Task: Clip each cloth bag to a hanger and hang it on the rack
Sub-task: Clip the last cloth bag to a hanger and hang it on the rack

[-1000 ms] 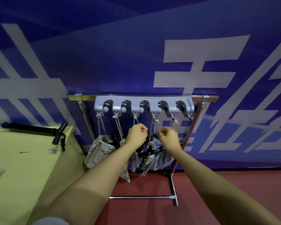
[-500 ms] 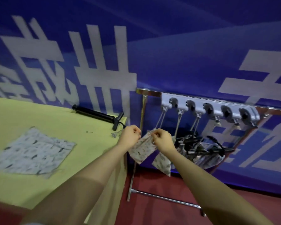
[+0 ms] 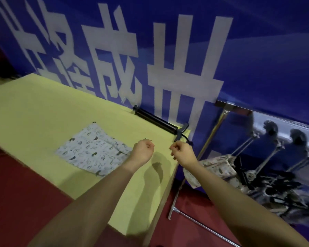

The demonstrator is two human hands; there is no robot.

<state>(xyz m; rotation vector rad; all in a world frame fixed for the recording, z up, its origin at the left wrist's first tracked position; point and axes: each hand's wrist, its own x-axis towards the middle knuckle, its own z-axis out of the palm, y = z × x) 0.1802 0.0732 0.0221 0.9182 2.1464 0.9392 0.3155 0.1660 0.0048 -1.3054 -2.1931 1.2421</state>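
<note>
A patterned white cloth bag (image 3: 94,148) lies flat on the yellow table (image 3: 43,114), left of my hands. My left hand (image 3: 143,150) hovers over the table just right of the bag, fingers curled with nothing in them. My right hand (image 3: 183,153) floats above the table's right corner, also curled and empty. At the right stands the metal rack (image 3: 223,106), carrying a grey multi-hook hanger (image 3: 282,132) with clipped cloth bags (image 3: 219,166) hanging below it, blurred.
A black pump-like tool (image 3: 156,120) lies along the table's back right edge. A blue banner wall (image 3: 257,50) rises close behind the table and rack. Red floor (image 3: 16,193) surrounds the table; the rack's foot bar (image 3: 194,221) lies low at right.
The view swung left from the rack to the table. My hands let go of the hanging bag and moved over the table's right end, both empty.
</note>
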